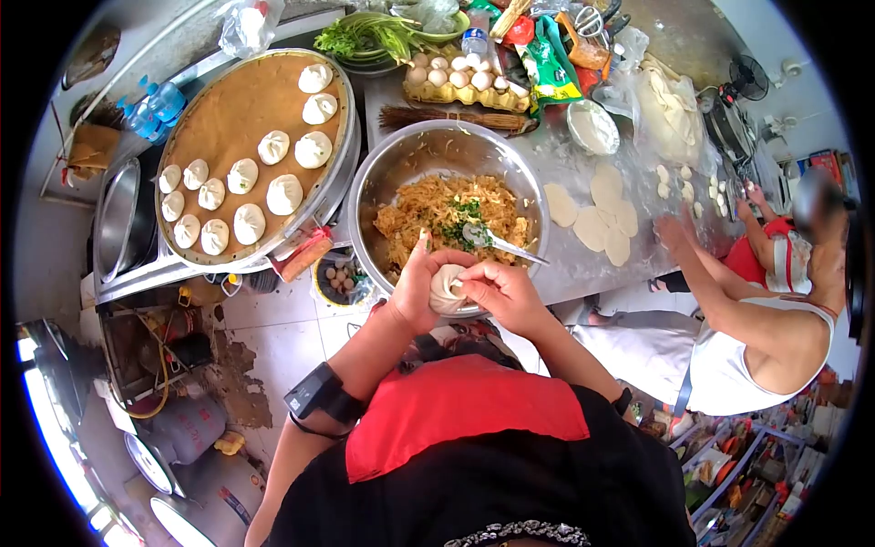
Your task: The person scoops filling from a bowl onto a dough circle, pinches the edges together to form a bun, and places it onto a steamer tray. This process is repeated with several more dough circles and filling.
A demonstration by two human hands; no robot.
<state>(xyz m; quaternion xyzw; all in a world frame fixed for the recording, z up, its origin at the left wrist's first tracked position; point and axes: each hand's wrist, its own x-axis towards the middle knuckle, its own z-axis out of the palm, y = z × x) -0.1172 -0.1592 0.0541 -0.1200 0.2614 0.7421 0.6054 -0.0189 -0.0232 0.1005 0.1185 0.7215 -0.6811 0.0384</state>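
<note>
A pleated bun (447, 290) rests in my left hand (421, 281), whose fingers curl around it from the left with the thumb up. My right hand (504, 294) pinches the gathered dough at its right side. Both hands are at the near rim of a large metal bowl (365, 196). Shredded filling (428, 205) with chopped greens lies in the bowl, and a metal spoon (506, 244) leans in it toward the right.
Several shaped buns (283, 194) sit on a round steamer tray (214, 109) at left. Flat dough wrappers (606, 219) lie on the floured metal table (570, 264). Behind are a brush (447, 118), an egg carton (460, 94) and a flour bowl (593, 127). Other people (766, 337) work at right.
</note>
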